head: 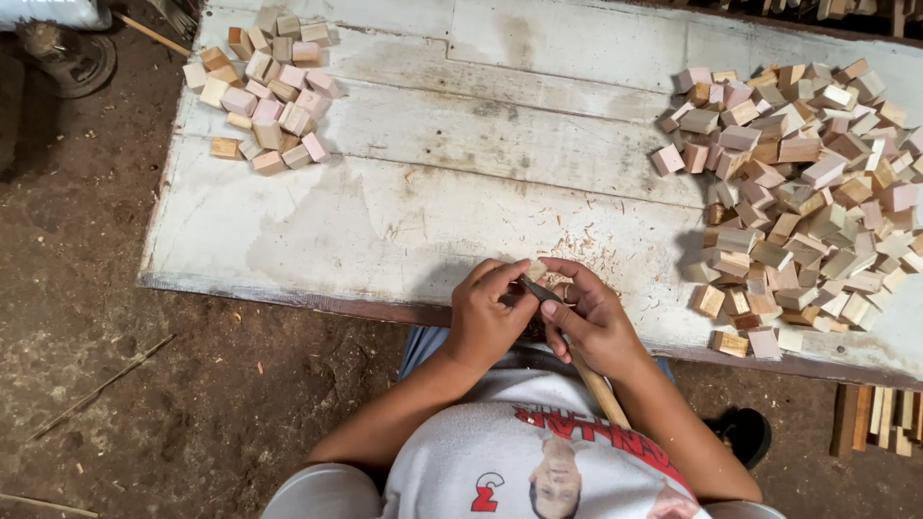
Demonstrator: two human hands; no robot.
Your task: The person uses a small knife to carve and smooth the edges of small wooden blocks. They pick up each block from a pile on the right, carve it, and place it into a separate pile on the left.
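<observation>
At the lower centre of the frame, just over the near edge of the tabletop [404, 144], you hold one small wooden block [536, 270], pale and mostly hidden between your hands; the fingers of your left hand [486, 317] are closed round it from the left, pinching it steady; your right hand [591, 322] is clamped on a carving knife [544, 291] with a dark blade and a light wooden handle that runs down toward your lap; the blade tip rests against the block, so the step in hand looks like whittling or trimming one face of it; the next cut would seem to call for a firm left-hand pinch, thumb clear of the edge, and a short controlled push of the blade.

Counted: one block in hand, one knife, two hands; a thin scatter of wood shavings [591, 252] lies on the white-painted boards just beyond your fingers, too many to count.

Further out, a small pile of blocks [269, 91] sits at the upper left of the frame, roughly thirty pieces, pale and pinkish; a much larger heap of blocks [808, 192] fills the right side, well over a hundred, too many for an exact count; beyond the tabletop lies a bare dirt floor [144, 365], and a few wooden strips [880, 418] show at the lower right.
</observation>
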